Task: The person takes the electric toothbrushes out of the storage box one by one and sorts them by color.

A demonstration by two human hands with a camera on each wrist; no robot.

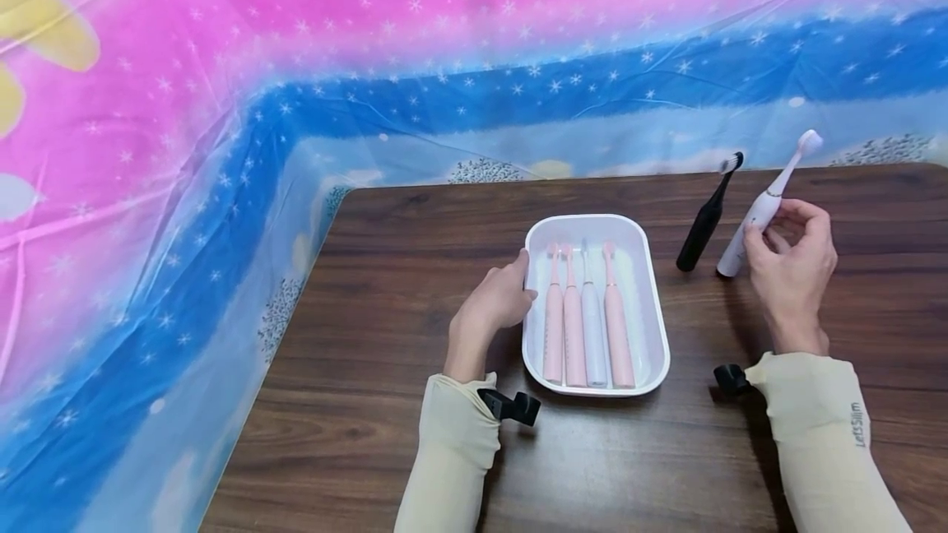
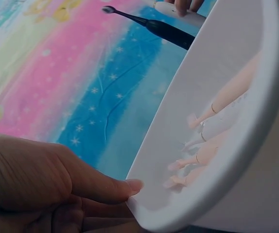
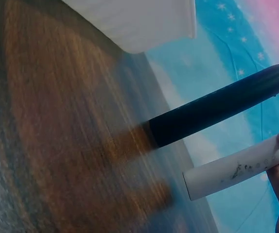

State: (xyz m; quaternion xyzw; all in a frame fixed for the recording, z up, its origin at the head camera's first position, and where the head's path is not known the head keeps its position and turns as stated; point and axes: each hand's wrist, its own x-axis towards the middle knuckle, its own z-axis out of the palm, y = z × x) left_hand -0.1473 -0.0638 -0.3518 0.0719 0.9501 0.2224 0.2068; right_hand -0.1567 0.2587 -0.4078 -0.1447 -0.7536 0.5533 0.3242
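Note:
A white tray (image 1: 652,319) holds three pink electric toothbrushes (image 1: 618,336) and a pale lilac-white one (image 1: 593,336), lying side by side with their heads at the far end. My left hand (image 1: 492,298) grips the tray's left side, and its thumb (image 2: 115,189) rests at the rim. On the right, my right hand (image 1: 800,261) pinches a white electric toothbrush (image 1: 748,233) between thumb and fingers, head up. Whether its base touches the table, I cannot tell. Just left of it a black electric toothbrush (image 1: 702,229) stands upright on its base, touched by neither hand.
A dark wood-grain table (image 1: 355,336) carries everything. Behind its far edge and along its left side hangs a pink and blue cloth (image 1: 444,97) with snowflakes. Both sleeved wrists wear black mounts (image 1: 518,408).

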